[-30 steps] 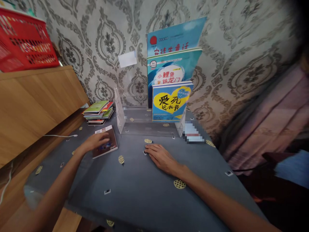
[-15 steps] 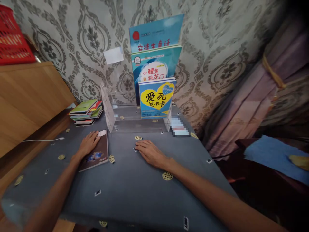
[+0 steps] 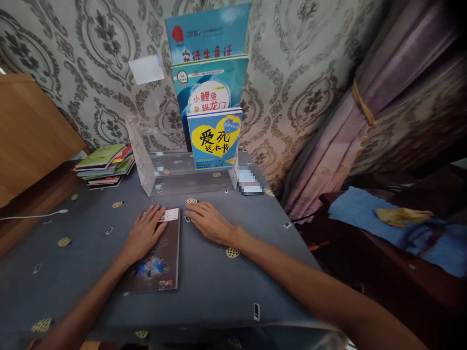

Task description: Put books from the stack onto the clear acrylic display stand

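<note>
A dark brown book [image 3: 160,248] with a white label at its top and a blue picture lies flat on the table. My left hand [image 3: 146,231] rests on its upper left part, palm down with fingers stretched out, covering that area. To the right of the book, my right hand [image 3: 209,221] lies flat on the tablecloth, fingers extended and holding nothing. Beyond both hands stands a clear tiered book rack [image 3: 144,167]. In its right side are a blue book with a yellow heart [image 3: 215,141], a teal book [image 3: 233,78] and a taller blue book [image 3: 207,26].
A pile of books [image 3: 104,165] lies at the back left, with a white cable [image 3: 36,215] nearer. A blurred-out phone-like object [image 3: 250,181] is beside the rack. The grey patterned tablecloth [image 3: 215,291] covers the table. Right of it, a blue cloth [image 3: 350,206] lies on dark furniture.
The brown book and my left hand have moved right and nearer to me, closer to my right hand. The view has turned to the right; my right hand stays flat in about the same place.
</note>
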`<state>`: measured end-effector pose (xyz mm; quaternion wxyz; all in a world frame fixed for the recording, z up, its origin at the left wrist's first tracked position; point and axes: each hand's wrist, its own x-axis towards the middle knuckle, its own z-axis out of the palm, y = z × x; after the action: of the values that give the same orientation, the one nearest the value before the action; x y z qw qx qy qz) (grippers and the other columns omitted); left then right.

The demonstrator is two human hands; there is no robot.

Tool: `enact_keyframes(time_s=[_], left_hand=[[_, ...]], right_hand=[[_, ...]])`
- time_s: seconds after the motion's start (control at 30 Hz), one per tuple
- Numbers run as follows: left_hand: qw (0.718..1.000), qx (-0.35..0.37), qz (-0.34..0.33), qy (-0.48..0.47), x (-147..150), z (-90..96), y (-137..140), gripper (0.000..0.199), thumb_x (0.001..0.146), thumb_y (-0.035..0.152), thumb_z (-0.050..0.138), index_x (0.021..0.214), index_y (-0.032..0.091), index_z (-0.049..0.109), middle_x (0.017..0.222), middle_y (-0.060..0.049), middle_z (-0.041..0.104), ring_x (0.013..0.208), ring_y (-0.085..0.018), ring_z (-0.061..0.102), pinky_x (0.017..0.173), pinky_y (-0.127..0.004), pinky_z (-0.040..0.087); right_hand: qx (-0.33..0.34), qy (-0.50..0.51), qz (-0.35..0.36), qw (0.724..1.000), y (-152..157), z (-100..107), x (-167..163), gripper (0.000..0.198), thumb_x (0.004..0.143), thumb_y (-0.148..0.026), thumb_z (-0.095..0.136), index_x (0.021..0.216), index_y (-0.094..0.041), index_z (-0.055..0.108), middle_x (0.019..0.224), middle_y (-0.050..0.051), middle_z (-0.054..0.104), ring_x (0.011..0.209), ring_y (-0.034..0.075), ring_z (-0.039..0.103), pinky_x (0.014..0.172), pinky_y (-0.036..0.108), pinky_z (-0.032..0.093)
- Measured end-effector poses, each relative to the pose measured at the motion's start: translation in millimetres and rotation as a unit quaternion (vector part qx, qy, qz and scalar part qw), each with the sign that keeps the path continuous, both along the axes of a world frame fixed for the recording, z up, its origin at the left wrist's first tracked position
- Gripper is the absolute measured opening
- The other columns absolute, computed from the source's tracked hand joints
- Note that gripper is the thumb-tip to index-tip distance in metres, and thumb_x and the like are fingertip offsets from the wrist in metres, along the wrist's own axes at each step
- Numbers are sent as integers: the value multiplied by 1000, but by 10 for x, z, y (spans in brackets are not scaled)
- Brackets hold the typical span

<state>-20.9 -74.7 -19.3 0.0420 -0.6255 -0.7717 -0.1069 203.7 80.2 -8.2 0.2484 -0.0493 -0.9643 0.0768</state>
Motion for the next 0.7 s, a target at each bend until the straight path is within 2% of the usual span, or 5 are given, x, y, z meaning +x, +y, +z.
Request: enact_keyframes(time_s=[0.17,0.37,0.47,0.57,0.7], left_hand=[[988,65,-37,-132,361,-53,301,50,100,35,35,146,21,47,153,-10,49,146,-26,39,120,-51,31],[952,100,-47,-286,368,-32,434,47,97,27,34,141,18,49,144,-9,59,133,-20,54,116,-41,39],[950,102,-51,-290,343,-15,386,45,96,27,37,138,18,51,141,-9,61,131,-21,56,115,-42,40],[959,104,-64,-255,367,0,339,46,97,28,37,139,18,50,144,-10,58,135,-22,53,117,-44,39],[971,102,-46,-210,407,29,310,46,98,30,37,140,18,49,144,-11,57,136,-24,52,117,-46,39]], right_hand=[[10,3,87,996,-154,28,14,30,103,-20,41,116,-14,68,123,12,71,121,23,61,111,45,43],[-84,-21,109,990,-151,13,125,29,102,-23,45,117,-16,68,129,11,69,126,20,60,114,41,43],[-98,-37,67,992,-132,-2,194,34,101,-26,47,128,-12,63,141,16,61,137,23,52,118,47,38],[-91,-59,-26,994,-123,-9,267,43,101,-32,48,138,-11,56,148,18,54,145,29,41,119,55,33],[-96,-89,-103,986,-102,2,348,52,100,-39,47,144,-11,51,154,19,45,146,31,38,119,56,32]])
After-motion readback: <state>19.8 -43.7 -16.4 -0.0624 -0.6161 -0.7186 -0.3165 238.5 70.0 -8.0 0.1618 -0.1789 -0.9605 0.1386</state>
